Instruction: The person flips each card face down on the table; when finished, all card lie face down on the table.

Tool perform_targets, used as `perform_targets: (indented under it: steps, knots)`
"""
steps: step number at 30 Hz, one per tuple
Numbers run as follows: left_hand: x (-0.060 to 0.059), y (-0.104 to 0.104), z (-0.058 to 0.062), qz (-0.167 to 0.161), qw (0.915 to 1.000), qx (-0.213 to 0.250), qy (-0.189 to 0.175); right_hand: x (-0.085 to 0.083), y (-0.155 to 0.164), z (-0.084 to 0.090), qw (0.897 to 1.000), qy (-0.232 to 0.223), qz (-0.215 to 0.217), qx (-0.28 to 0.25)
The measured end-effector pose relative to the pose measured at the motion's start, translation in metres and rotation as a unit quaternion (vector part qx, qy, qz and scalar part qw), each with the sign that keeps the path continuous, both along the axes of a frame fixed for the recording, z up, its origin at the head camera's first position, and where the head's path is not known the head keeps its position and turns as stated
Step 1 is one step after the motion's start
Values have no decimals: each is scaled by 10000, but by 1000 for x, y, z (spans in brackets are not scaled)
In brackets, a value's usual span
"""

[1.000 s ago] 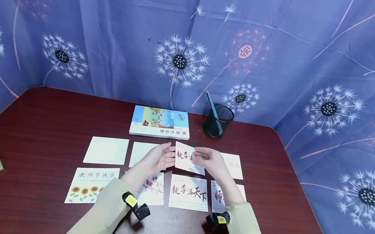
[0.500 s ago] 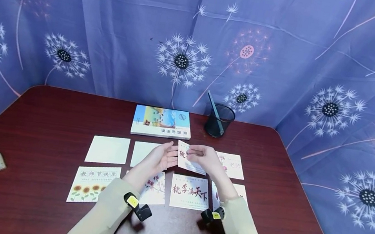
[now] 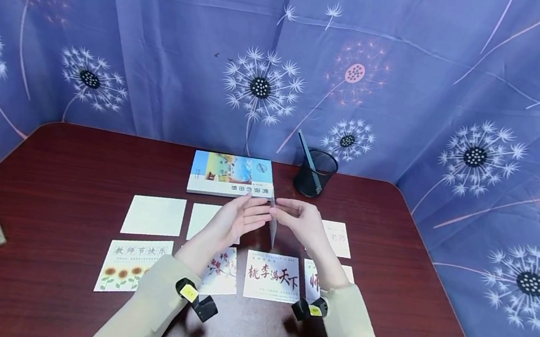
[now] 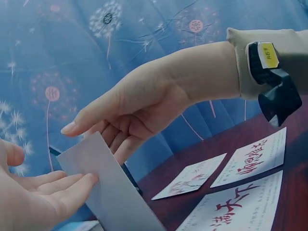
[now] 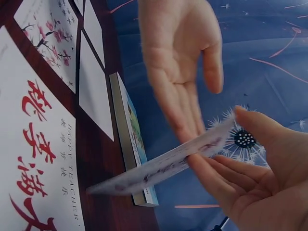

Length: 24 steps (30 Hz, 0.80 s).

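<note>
Card [image 3: 273, 227] edge-on above table [image 3: 64, 175], mid-flip I judge; my right hand [image 3: 301, 224] pinches top edge, left hand [image 3: 237, 221] flat, fingers straight against its face. Next: lay it in empty slot among cards [image 3: 273, 276], book [image 3: 231, 175] behind

The held card [image 3: 273, 224] shows only its edge, print unreadable; forearms hide parts of two cards, perhaps more.

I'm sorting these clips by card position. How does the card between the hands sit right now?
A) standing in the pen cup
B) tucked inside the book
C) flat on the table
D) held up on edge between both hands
D: the card stands edge-on, pinched by the right hand, with the left hand open against it.
</note>
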<state>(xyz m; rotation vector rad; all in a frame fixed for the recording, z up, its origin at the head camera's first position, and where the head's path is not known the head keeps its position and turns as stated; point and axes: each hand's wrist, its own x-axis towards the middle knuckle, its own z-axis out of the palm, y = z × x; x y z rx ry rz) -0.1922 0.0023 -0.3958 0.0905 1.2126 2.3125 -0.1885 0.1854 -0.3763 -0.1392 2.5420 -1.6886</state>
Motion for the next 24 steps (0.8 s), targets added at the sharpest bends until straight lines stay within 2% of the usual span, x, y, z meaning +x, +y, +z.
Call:
perform_targets:
  steps: [7,15,19,24]
  knots:
    - [4,3,11,-67,9950,-693,715,1,0,-2,9976,-40,-376,-576]
    - [7,5,11,-73,9922,-978,764,2,1,-4,9940,-40,-701,-833]
    - [5,6,8,-19,9931,-911,735,0,5,-6,9927,36,-956,-732]
    - [2,6,0,51,9955,-801,494,-4,14,-19,9898,-101,-1206,-758]
